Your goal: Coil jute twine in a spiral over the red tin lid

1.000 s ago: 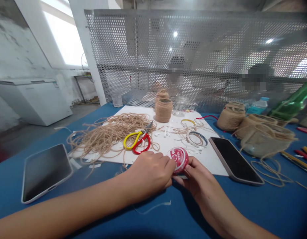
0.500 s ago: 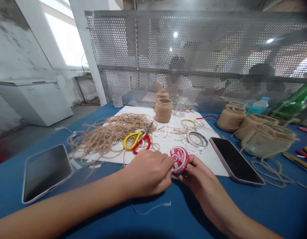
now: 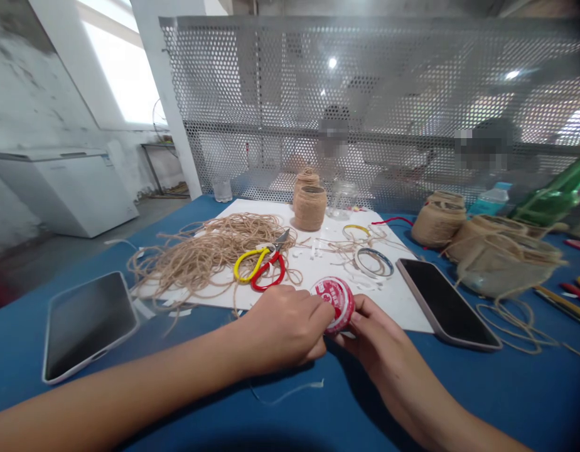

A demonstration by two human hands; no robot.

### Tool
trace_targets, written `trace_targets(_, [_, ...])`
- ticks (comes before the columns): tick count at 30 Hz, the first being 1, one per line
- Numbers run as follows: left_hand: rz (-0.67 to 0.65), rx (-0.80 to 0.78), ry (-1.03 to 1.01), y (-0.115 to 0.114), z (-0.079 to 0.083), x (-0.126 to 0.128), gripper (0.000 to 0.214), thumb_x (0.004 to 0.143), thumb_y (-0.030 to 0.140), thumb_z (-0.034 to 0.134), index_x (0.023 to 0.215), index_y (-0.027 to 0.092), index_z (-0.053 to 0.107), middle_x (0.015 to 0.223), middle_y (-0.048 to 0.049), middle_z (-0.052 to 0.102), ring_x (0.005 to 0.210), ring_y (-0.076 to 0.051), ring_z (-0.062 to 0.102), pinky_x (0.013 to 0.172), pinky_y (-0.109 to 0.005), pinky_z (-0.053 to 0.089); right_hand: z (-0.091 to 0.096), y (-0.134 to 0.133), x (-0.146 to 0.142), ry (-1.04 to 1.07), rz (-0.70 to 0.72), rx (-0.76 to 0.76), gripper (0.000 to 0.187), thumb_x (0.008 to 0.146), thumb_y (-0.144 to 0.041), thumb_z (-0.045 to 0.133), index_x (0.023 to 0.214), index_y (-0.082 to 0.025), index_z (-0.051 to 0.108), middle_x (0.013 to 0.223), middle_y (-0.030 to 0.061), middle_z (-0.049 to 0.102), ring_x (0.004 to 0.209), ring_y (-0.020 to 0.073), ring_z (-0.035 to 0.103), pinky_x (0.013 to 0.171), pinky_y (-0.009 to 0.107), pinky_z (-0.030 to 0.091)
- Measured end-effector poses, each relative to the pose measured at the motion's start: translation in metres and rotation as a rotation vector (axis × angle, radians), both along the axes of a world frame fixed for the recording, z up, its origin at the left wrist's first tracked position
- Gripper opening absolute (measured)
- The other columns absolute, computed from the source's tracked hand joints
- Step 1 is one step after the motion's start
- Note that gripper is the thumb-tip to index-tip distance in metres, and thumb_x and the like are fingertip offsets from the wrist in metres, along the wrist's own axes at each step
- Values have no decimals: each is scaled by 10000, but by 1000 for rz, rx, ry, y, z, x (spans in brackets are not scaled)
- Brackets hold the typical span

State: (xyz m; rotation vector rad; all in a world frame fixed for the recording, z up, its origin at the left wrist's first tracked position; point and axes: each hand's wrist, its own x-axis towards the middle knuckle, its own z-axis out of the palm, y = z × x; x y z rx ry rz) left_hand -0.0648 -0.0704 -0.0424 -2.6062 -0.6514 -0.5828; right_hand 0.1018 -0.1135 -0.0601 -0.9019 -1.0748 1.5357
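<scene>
Palm-down, the left hand curls closed against a red disc the right hand pinches.

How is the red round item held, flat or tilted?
Tilted: between left hand and right hand, the red round item turns its printed face toward the camera.

Disc: red, round, thick rim, white ring and printing on top face; print too small to read. Held, face up and tilted. Lower left part covered. Sits right of the scissors, nearer the viewer, not touching them.
</scene>
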Motion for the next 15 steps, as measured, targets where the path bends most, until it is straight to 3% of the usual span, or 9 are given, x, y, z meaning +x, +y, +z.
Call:
trace_targets(7, [21,-105,4,1,3,-2,88,795,205,432,802,182,516,680,3,557,571,-179,506,508,-315,369,1,4,3,7,-26,20,154,905,-310,465,868,-201,567,917,10,554,877,139,477,808,282,423])
trace_targets(15, [15,-119,63,1,5,-4,83,831,226,425,799,186,490,695,1,570,583,-180,515,506,-308,351,2,2,3,-3,-20,0,140,903,-322,474,879,-205,547,910,6,551,888,145,471,847,312,415])
